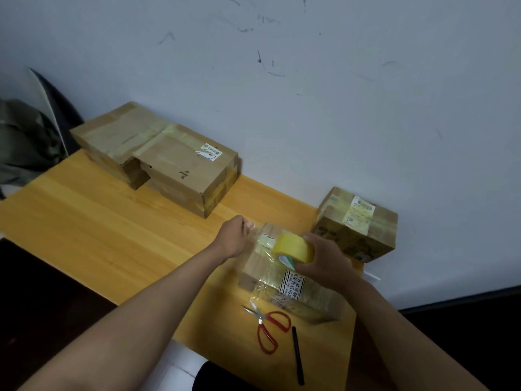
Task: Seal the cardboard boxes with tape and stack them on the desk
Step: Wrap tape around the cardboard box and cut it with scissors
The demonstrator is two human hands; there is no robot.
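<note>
On the wooden desk [112, 227], a large box [158, 156] is sitting at the far left. Nearer, both forearms are reaching over a small box [287, 280] — the right hand [324, 263] is gripping the yellow tape roll [293, 248] above it, the left hand [235, 235] is clenching the pulled-out clear tape end.

My wooden desk [112, 235] carries two joined boxes [158, 156] at upper left and a small box [356, 224] at right. Near me lie the taped box [287, 283], red scissors [270, 328] and a black pen [298, 356].
</note>
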